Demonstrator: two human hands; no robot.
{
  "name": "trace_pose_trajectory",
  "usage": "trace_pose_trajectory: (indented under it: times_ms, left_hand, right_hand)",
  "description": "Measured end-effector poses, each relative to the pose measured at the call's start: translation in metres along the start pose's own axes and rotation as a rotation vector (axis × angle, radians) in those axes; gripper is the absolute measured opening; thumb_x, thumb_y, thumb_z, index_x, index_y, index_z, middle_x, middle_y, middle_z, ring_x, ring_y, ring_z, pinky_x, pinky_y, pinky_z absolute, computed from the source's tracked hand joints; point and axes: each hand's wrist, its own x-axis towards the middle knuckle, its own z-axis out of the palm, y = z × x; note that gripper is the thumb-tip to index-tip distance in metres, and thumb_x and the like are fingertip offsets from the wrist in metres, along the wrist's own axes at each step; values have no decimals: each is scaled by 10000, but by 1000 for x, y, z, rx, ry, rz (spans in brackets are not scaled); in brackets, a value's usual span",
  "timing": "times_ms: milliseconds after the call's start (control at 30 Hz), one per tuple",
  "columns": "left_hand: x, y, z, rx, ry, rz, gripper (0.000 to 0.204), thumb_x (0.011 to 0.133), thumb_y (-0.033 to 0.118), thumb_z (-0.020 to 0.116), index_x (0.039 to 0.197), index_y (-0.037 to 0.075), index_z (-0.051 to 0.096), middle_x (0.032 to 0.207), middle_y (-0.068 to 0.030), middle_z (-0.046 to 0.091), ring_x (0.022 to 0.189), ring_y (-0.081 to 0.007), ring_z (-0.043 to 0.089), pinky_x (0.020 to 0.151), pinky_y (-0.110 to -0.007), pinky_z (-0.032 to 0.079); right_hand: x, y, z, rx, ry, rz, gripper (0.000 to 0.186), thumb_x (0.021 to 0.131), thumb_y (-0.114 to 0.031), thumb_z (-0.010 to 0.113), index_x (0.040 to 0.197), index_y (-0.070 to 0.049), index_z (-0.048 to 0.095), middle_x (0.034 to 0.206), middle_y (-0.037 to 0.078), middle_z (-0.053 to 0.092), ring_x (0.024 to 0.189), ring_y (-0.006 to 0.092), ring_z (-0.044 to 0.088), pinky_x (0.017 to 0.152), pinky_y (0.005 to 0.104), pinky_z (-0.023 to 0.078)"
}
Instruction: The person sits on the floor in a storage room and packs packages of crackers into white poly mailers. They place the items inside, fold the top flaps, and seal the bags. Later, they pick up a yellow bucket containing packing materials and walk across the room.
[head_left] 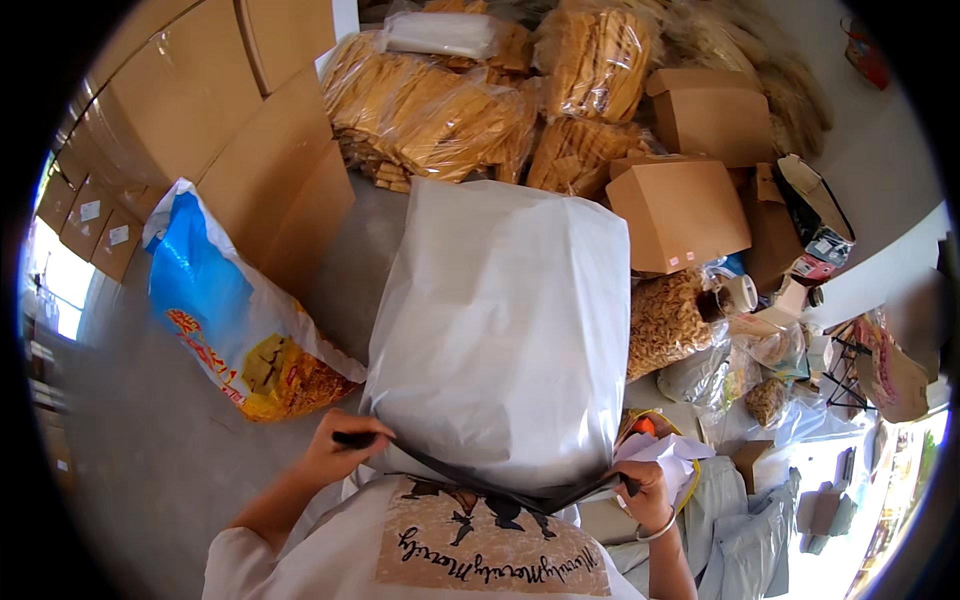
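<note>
A large pale grey plastic bag (500,320) stands bulky in front of me, its flat top and near side filled out. What it contains is hidden. Along its near edge runs a dark strip, which looks like the bag's black inside turned out. My left hand (345,447) is closed on the left end of this edge, and a black bit pokes out of the fist. At the right end, my right hand (645,492) pinches the same dark edge close to my body. The edge sags slightly between the two hands.
A blue and orange printed sack (245,320) stands to the left. Tall cardboard boxes (200,90) rise behind it. Clear-wrapped bundles of yellowish strips (430,110) are piled at the back. Brown cartons (680,215) and a bag of tan pieces (665,320) crowd the right. Grey bags (740,530) lie lower right.
</note>
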Motion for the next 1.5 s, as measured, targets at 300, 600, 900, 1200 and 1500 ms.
trace_pose_trajectory:
  times_ms: [300,600,900,1200,1500]
  left_hand:
    - [-5,-38,18,-69,346,-65,261,852,198,642,911,-56,646,715,8,630,672,-46,491,577,-220,400]
    - [5,-24,7,-115,445,-60,120,784,100,693,787,-8,641,663,21,596,623,-33,502,551,-208,395]
    - [10,-17,-18,143,303,248,101,736,1,667,799,0,589,741,-67,618,678,-148,584,609,-265,444]
    - [17,10,-29,760,357,792,170,607,-35,625,735,54,557,813,-50,622,701,-231,596,607,-336,483]
    - [8,19,-33,857,345,808,147,604,38,646,684,49,523,774,-49,552,684,-227,582,535,-328,474]
  right_hand:
    - [8,7,31,-41,344,109,374,907,-235,563,632,9,493,517,-11,360,526,70,313,457,289,265]
    - [22,13,1,121,-10,269,309,878,-177,609,643,18,557,549,-93,421,559,14,351,476,237,286]
    - [70,-44,-40,127,-303,180,129,855,-43,577,804,50,650,661,74,632,599,96,610,530,224,471]
    - [154,-147,93,-196,-366,-696,60,800,-57,640,843,-22,664,722,93,604,646,243,614,571,320,485]
    - [169,-152,167,-260,-410,-611,110,786,-141,620,812,-47,670,764,89,598,701,297,606,628,394,481]
